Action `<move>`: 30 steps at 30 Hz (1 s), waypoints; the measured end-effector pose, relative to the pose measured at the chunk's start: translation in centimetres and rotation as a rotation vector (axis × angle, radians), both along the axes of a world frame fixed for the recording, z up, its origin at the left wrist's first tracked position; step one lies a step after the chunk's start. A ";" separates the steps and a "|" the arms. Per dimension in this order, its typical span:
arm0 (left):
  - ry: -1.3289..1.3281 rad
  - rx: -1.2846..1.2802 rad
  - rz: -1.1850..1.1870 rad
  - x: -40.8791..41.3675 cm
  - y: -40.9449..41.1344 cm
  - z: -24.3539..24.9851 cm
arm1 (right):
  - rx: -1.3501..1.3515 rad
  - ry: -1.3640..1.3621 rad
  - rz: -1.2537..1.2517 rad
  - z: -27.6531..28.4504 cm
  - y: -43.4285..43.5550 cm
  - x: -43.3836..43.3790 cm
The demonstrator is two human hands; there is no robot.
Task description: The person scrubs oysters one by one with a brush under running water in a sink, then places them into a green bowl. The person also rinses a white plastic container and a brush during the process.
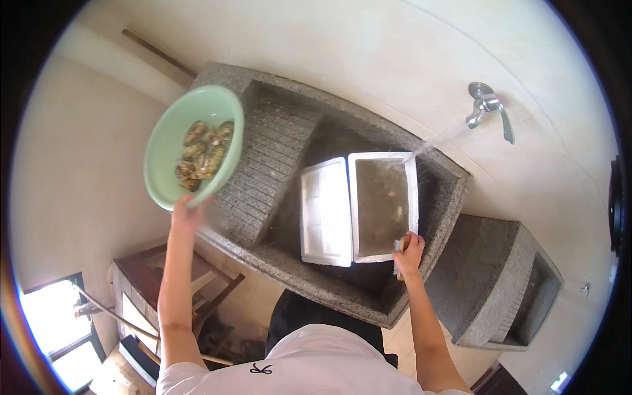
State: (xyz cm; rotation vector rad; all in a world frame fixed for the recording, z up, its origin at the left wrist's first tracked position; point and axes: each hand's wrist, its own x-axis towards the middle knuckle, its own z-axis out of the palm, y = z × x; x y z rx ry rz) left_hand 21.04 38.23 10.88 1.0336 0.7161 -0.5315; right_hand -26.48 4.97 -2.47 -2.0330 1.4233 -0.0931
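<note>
My left hand (187, 213) is at the near rim of a light green plastic basin (170, 143), its fingers over the edge; motion blur softens it. Several oysters in rough brown shells (200, 155) lie together in the basin, which is tilted on the left end of the sink. In my right hand (412, 254) is a wooden scrub brush (402, 245) with pale bristles, held by the near right corner of a white foam box (414, 192). Murky water (377, 207) fills the box, with blurred pale shapes in it. Left of it stands the foam lid (326, 212).
A stone sink (316, 291) with a ribbed washboard (266, 168) surrounds the box. From the wall tap (479, 106), water runs into the box's far right corner. A second stone sink (486, 291) stands at right. Wooden furniture (148, 266) is at lower left.
</note>
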 end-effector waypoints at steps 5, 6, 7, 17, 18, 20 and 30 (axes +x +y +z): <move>-0.136 -0.085 -0.148 5.7 4.3 -5.3 | 0.034 0.232 -0.022 -1.4 -1.9 1.7; -0.261 -0.058 -0.219 4.4 4.1 -6.6 | 0.051 0.264 0.001 -1.1 -2.0 2.1; -0.383 -0.039 -0.294 2.6 3.2 -7.6 | 0.064 0.298 0.021 -0.9 -1.9 2.1; 0.104 0.743 -1.001 -18.9 -5.8 -27.3 | -0.122 0.382 0.148 -1.7 0.6 3.8; 0.183 0.598 -0.952 -22.0 -10.6 -24.9 | -0.131 0.470 0.096 -1.6 -0.5 1.5; 0.310 0.530 -0.868 -22.3 -11.3 -23.6 | -0.097 0.513 0.070 -0.2 0.0 2.3; 0.308 0.312 -0.857 -22.2 -8.0 -19.8 | -0.091 0.447 0.069 -1.1 -0.7 2.9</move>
